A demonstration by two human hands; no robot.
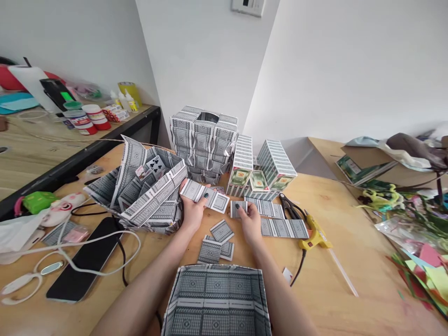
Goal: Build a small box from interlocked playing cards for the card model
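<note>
Biggest first: wood worktop (350, 224) carries the lot. Card-covered tower (210, 158) upright at the back, open card basket (140, 219) full of card pieces to its left, open card tray (217, 303) close in front of the person. Two stacks of green-fronted card boxes (241, 158) (278, 161) stand right of the tower. Hands work mid-worktop: left hand (192, 212) is clamped on a card strip (210, 198), thumb on top; right hand (250, 221) pinches a single card (236, 209) just beside the strip's free end, not touching it. From here I'd square the two short edges before contact, and press flat with the thumb, no skew; any angle error will grow along the row. Match back pattern and white borders too. Yellow glue gun (315, 238) lies right, nozzle end near a finished-looking strip (283, 228); I'd give that tip more room, can't tell if it's hot. Black-handled tool (292, 207) just beside it. Smallest: loose cards (222, 231) between the forearms, within easy reach.
</note>
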